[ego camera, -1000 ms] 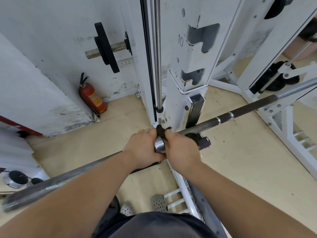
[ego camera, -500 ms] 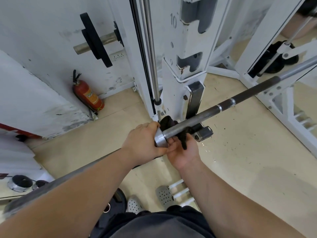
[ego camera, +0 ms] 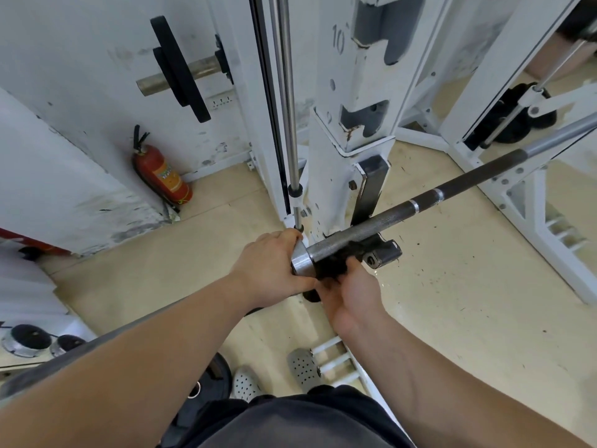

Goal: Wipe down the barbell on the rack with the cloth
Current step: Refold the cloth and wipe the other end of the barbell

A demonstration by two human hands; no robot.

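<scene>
far left low, two chrome round pieces [ego camera: 26,339] on a white ledge, can't tell what they are. red fire extinguisher [ego camera: 164,176] leans on the wall base. above it a black weight plate [ego camera: 181,69] sits on a steel peg sticking out of the wall. another plate [ego camera: 213,373] on the floor by the person's feet, with a white clog [ego camera: 244,383] and a grey clog [ego camera: 302,368] beside it. left hand [ego camera: 268,270] wraps the barbell [ego camera: 371,221] sleeve right at the steel collar [ego camera: 302,261], fingers curled over the top, firm grip. chrome guide rod [ego camera: 287,92] runs vertical just behind that hand. barbell goes diagonal from lower left to upper right and passes just in front of the white rack upright [ego camera: 332,176]. black cloth [ego camera: 332,270] bunched on the underside of the knurled shaft, touching the collar's right side. right hand [ego camera: 349,295] palm up under the bar, fingers curled up into the cloth and holding it against the bar. black hook [ego camera: 384,253] just right of the cloth, the bar rests over it. further right the shaft turns smooth and silver toward the far upright [ego camera: 484,76].
</scene>
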